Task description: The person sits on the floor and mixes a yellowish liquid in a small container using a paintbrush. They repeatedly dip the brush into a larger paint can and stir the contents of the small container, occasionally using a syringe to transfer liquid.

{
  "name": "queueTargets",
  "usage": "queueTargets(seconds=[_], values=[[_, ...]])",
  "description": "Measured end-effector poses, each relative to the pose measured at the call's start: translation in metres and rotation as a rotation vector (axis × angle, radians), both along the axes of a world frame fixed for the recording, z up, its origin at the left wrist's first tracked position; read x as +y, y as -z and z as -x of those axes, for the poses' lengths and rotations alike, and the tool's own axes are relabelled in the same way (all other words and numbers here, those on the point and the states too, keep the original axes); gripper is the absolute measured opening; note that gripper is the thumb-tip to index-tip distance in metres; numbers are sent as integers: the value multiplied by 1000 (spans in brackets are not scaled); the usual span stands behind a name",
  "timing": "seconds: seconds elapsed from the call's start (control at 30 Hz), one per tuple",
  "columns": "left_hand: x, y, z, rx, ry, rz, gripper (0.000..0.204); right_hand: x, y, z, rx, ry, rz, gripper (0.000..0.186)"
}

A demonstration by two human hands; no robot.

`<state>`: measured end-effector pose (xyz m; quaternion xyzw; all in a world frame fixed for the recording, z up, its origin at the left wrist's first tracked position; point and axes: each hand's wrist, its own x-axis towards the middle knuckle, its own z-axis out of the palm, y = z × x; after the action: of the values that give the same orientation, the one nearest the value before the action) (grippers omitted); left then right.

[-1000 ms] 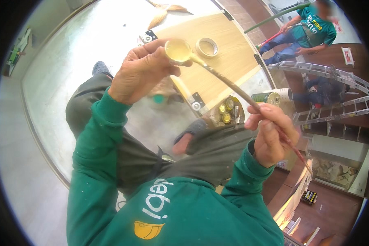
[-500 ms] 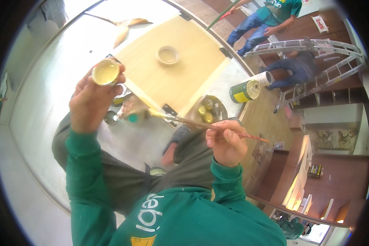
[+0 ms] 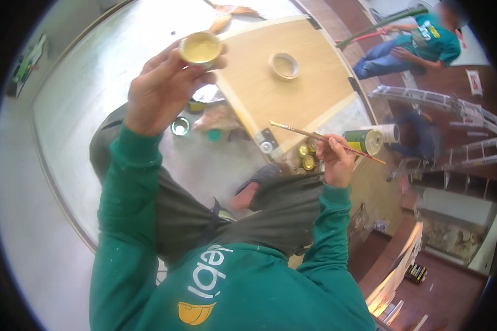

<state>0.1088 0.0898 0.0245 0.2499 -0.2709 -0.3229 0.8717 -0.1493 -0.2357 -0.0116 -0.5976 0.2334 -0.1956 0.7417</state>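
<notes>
My left hand [image 3: 160,94], raised, is closed around a small cup [image 3: 200,49] of pale yellow paint or similar liquid. In my right hand [image 3: 338,160] a thin paintbrush [image 3: 306,133] is pinched by its handle, its pale-tipped end pointing left. From my view the brush tip overlaps the near part of a pale wood panel [image 3: 248,83]; whether it touches cannot be told. Cup and brush are apart. On the panel lies a pale ring-shaped thing [image 3: 295,71], a tape roll or shallow bowl. Dark hinges [image 3: 268,139] sit at the panel's edge.
Beyond my right hand stand a green-yellow can [image 3: 364,142] and several small tins [image 3: 308,163]. An open tin [image 3: 180,126] sits below my left hand. Farther right are a stepladder [image 3: 425,99] and two people, one in a green shirt [image 3: 433,41].
My view has shifted, so the panel sits farther right. The cup in my left hand is higher. My right hand has moved, bringing the brush tip from left of the hinge to over the panel.
</notes>
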Motion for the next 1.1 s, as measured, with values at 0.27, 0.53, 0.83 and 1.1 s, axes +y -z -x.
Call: queueTargets(seconds=[0.27,0.53,0.83,1.1], values=[[1,1,-2,-44,-80,-73,58,10,26,-53,181,-131,108,19],[4,4,-3,-56,-82,-59,58,10,34,-69,206,-161,135,20],[2,5,-4,-71,-89,-69,59,7,29,-64,280,-185,188,18],[-1,8,-1,-48,-68,-64,58,15,23,-69,237,-147,157,17]])
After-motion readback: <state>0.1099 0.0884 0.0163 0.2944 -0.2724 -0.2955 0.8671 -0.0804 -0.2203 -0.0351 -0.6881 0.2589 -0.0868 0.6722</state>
